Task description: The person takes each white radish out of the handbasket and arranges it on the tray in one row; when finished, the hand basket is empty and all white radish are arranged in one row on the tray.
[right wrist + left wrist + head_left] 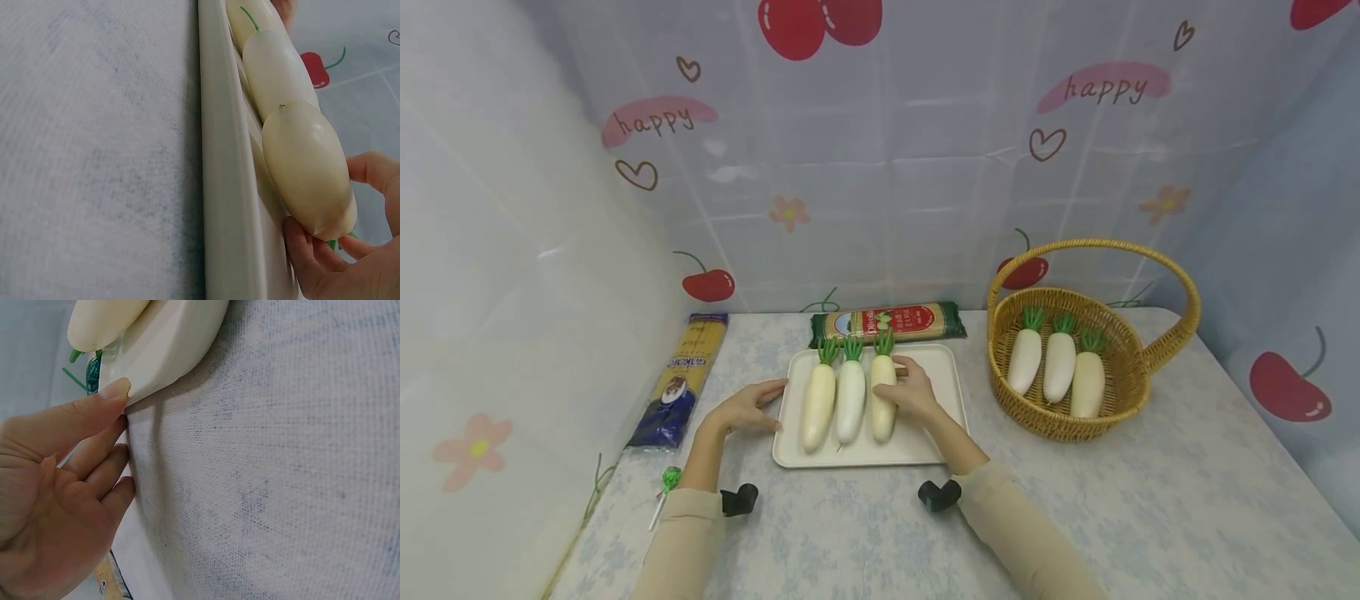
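Observation:
Three white radishes with green tops lie side by side on a cream tray [951, 400]: the left radish [818, 408], the middle radish [851, 404] and the right radish [882, 417]. My right hand [913, 392] holds the right radish, thumb on one side and fingers on the other. The right wrist view shows that grip on the radish [306, 162] close up. My left hand [741, 410] is at the tray's left edge, fingers extended. In the left wrist view its thumb and fingertips touch the tray's rim [181, 362].
A wicker basket [1037, 414] with three more radishes stands at the right. Behind the tray lies a green-ended noodle packet [917, 321]. A yellow and blue packet [681, 379] and a green lollipop [670, 479] lie at the left. A printed curtain [880, 208] hangs behind the table.

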`<act>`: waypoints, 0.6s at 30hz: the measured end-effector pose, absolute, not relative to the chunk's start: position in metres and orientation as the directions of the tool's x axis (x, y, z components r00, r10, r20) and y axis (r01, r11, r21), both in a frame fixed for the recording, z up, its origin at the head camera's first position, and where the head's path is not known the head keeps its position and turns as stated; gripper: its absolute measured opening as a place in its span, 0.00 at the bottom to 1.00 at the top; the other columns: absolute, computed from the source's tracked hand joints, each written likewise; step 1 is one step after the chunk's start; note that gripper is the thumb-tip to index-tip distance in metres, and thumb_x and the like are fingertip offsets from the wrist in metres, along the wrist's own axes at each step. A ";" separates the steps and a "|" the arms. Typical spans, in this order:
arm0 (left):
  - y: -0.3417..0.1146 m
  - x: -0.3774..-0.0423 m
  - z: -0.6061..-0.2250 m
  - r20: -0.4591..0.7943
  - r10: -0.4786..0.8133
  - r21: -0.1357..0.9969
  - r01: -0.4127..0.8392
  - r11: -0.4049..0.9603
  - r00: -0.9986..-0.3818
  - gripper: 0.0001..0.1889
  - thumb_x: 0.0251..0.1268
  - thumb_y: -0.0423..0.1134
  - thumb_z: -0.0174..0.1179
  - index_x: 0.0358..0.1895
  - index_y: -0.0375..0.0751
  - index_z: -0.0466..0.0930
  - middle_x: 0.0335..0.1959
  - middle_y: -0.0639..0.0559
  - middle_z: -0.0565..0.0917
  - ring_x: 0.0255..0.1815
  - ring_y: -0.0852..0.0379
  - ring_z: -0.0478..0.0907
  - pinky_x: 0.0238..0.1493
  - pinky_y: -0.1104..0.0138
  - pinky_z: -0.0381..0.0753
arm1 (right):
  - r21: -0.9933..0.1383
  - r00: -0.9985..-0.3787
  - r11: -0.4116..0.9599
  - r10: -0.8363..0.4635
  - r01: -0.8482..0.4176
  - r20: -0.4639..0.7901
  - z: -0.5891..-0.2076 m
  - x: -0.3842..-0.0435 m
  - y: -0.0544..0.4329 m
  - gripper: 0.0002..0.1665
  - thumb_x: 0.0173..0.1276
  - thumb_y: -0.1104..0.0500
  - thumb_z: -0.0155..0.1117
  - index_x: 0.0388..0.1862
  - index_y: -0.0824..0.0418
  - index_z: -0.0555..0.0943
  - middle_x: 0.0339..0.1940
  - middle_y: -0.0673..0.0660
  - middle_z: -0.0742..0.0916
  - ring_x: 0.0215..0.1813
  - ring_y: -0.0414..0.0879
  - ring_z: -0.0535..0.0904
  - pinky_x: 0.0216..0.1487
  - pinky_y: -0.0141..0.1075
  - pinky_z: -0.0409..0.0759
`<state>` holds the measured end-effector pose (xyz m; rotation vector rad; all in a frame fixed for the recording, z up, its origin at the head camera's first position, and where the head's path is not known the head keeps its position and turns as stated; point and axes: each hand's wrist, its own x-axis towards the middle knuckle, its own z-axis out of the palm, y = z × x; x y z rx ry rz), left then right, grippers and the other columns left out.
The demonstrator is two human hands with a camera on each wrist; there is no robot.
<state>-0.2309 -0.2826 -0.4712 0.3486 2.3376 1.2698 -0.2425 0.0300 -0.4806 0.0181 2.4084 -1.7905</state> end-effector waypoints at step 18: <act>-0.283 -0.231 -0.470 -0.256 0.434 0.852 0.010 0.523 -0.864 0.47 0.45 0.22 0.67 0.71 0.23 0.49 0.70 0.28 0.54 0.71 0.34 0.50 0.68 0.46 0.55 | -0.927 -0.983 0.359 -0.104 0.104 -0.150 -0.478 -0.236 0.024 0.44 0.52 0.57 0.72 0.67 0.66 0.65 0.52 0.67 0.79 0.49 0.58 0.78 0.43 0.41 0.82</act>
